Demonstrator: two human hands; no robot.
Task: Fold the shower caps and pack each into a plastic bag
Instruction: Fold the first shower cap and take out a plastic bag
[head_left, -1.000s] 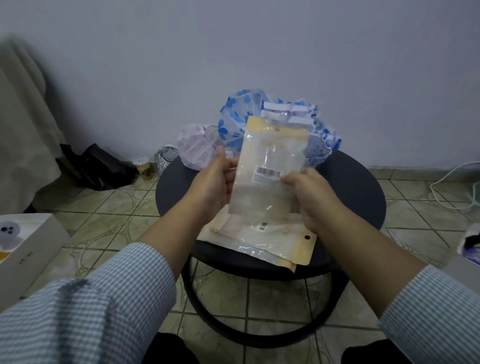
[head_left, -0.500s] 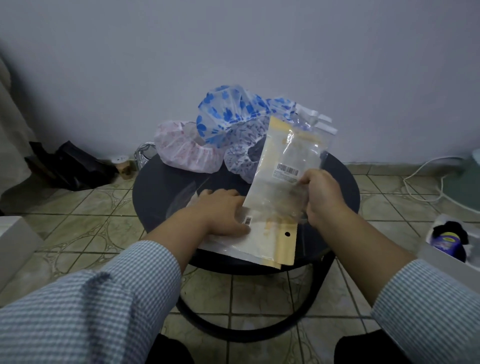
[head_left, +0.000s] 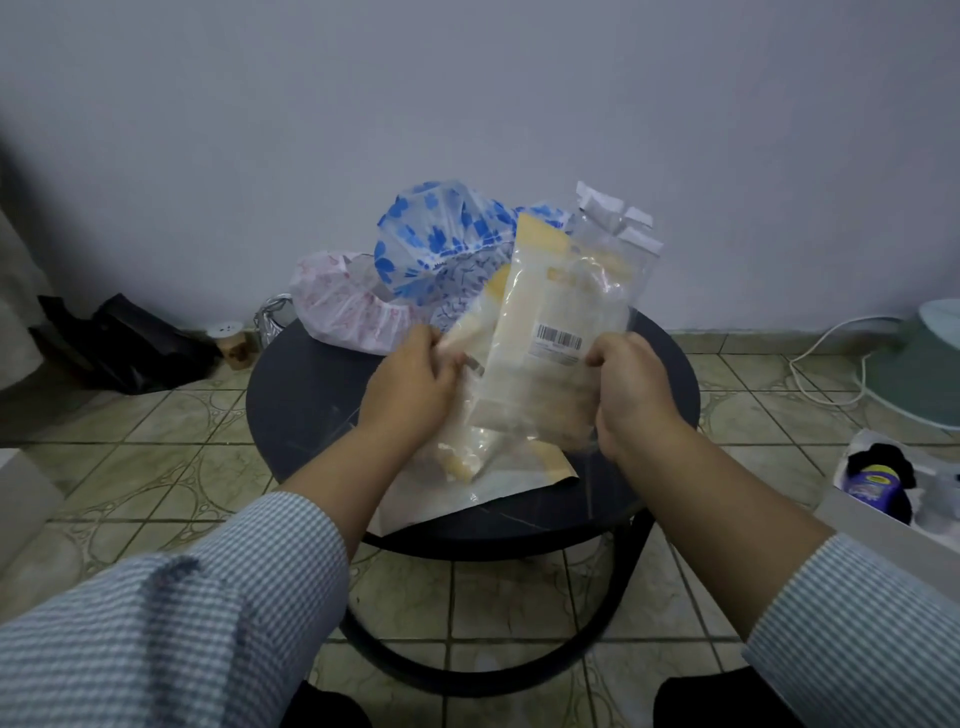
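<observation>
Both hands are raised over the round black surface (head_left: 311, 395), each gripping plastic packaging. The right hand (head_left: 631, 395) has its fingers curled round the lower right edge of an upright clear plastic bag with a cream card backing and a barcode label (head_left: 558, 332). The left hand (head_left: 410, 389) holds the edge of a second similar clear bag (head_left: 470, 343) that leans just behind and left of the first. More flat bags (head_left: 498, 480) lie on the surface beneath the hands.

The shower caps wait unfolded at the far edge: a blue-flowered clear cap (head_left: 431, 234) on top, a pink-patterned frilled cap (head_left: 343, 306) to its left, and a dark-squiggle patterned cap (head_left: 457, 283) between them.

The step appears to be separating one bag from the rest. To do it well, slide the two bags apart along their faces instead of tugging, since thin film clings and creases. Set the spare down on the flat bags, well clear of the caps, and turn the kept bag's flapped top (head_left: 615, 218) toward the body so it can be opened.
</observation>
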